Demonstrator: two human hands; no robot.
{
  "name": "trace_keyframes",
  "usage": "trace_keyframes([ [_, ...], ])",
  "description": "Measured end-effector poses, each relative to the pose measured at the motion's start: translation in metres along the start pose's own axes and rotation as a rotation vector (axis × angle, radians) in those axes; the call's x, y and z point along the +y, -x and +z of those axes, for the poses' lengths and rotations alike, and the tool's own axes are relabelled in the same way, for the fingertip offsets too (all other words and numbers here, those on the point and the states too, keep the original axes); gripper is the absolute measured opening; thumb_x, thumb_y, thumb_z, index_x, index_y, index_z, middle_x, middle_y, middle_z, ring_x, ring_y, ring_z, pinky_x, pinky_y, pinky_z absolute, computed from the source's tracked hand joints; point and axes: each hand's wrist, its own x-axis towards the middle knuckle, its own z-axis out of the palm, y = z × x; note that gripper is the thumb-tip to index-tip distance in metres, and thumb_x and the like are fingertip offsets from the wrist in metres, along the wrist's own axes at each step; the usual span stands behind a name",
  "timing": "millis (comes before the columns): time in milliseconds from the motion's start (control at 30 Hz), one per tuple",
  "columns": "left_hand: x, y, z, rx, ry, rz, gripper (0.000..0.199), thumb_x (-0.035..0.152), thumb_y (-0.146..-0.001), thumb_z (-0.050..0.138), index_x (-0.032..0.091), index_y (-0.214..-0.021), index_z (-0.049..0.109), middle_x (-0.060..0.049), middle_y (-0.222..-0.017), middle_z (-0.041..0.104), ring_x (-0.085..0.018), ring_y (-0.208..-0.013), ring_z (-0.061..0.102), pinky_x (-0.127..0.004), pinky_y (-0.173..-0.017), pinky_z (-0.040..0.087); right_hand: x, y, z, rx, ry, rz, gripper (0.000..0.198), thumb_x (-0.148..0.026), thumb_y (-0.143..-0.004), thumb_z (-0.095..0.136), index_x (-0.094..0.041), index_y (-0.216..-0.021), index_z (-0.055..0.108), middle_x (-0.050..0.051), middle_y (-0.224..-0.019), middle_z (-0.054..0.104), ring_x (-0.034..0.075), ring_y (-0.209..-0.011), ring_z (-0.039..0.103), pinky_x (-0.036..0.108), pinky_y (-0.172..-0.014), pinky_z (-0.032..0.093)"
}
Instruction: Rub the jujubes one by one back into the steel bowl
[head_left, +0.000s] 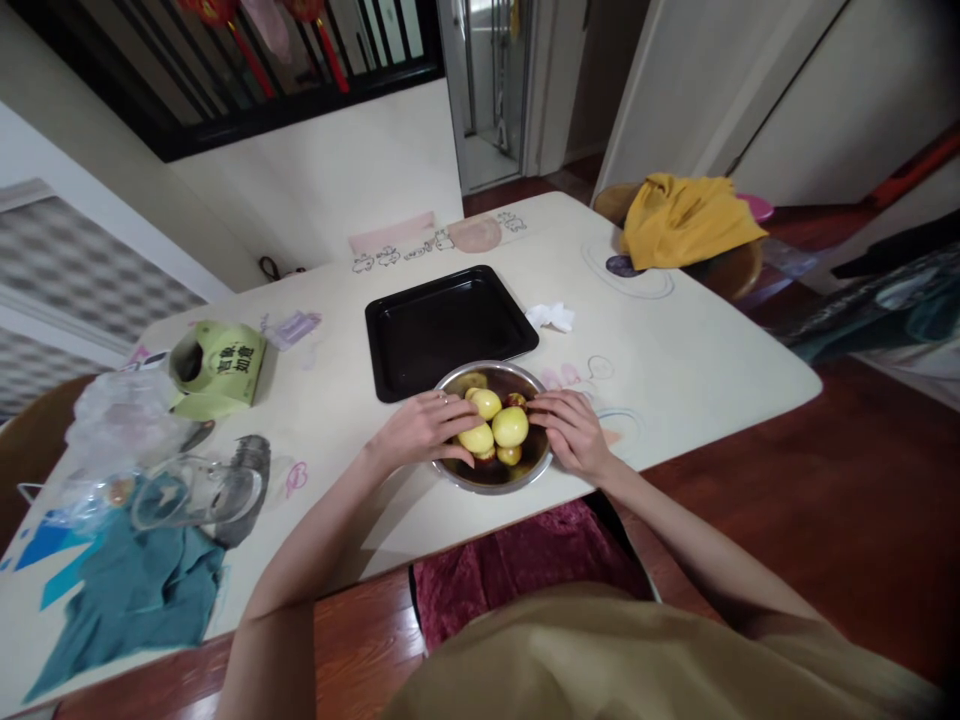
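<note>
Metal bowl (491, 487), mouth upward, yellow fruit (511, 427) between left fingers (455, 410) and right fingers (553, 406)

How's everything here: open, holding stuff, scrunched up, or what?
Bowl: upright, holding fruit
Fruit: piled, shiny
Left hand: curved over fruit
Right hand: curved over the bowl's edge
Tray: flat, open side up
Tissue: crumpled
Green box: hole showing
Clear plastic: crumpled
Teal cloth: rumpled
Yellow cloth: rumpled, over a chair
</note>
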Motion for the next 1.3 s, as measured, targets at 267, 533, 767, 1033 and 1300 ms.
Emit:
trace_keyframes([
  [267, -0.004, 0.014, -0.005, 0.159, 0.129, -0.142, 0.052, 0.061, -0.098, 0.072, 0.018, -0.127, 0.07, -0.011, -0.114, 0.08, -0.023, -0.101, 0.078, -0.035, -0.085, 0.062, -0.001, -0.002, -0.001, 0.007, 0.006, -0.021, 0.03, -0.024, -0.108, 0.046, -0.022, -0.11, 0.075, 0.011, -0.113, 0.081, 0.029, -0.112, 0.072, 0.05, -0.092, 0.055],
  [533, 0.014, 0.041, 0.018, 0.277, 0.202, -0.298, 0.031, 0.034, -0.109, 0.057, 0.019, -0.133, 0.069, -0.014, -0.124, 0.077, -0.025, -0.111, 0.074, -0.041, -0.096, 0.059, 0.0, -0.001, 0.0, 0.012, 0.013, -0.026, 0.033, -0.027, -0.109, 0.044, -0.022, -0.107, 0.076, 0.011, -0.113, 0.081, 0.029, -0.112, 0.072, 0.05, -0.093, 0.055],
  [767, 0.029, 0.035, 0.031, 0.347, 0.223, -0.24, 0.024, 0.027, -0.109, 0.051, 0.017, -0.122, 0.068, -0.014, -0.122, 0.077, -0.025, -0.112, 0.073, -0.043, -0.096, 0.059, 0.002, 0.001, 0.0, -0.008, 0.01, 0.002, 0.032, -0.027, -0.108, 0.044, -0.023, -0.108, 0.076, 0.011, -0.115, 0.081, 0.029, -0.113, 0.072, 0.051, -0.094, 0.054],
  [1033, 0.039, 0.031, 0.036, 0.45, 0.154, -0.027, 0.019, 0.027, -0.103, 0.053, 0.018, -0.088, 0.061, -0.013, -0.102, 0.076, -0.025, -0.1, 0.074, -0.04, -0.082, 0.061, 0.0, -0.002, -0.002, 0.001, 0.002, -0.043, 0.028, -0.02, -0.106, 0.048, -0.022, -0.114, 0.075, 0.011, -0.116, 0.08, 0.029, -0.113, 0.071, 0.048, -0.093, 0.053],
  [1300, 0.044, 0.03, 0.036, 0.467, 0.024, 0.051, 0.02, 0.026, -0.1, 0.053, 0.02, -0.087, 0.068, -0.004, -0.078, 0.072, -0.018, -0.078, 0.072, -0.033, -0.071, 0.057, 0.0, -0.002, -0.002, 0.009, -0.014, -0.032, 0.027, -0.019, -0.105, 0.049, -0.021, -0.111, 0.075, 0.011, -0.116, 0.08, 0.029, -0.113, 0.071, 0.048, -0.093, 0.053],
])
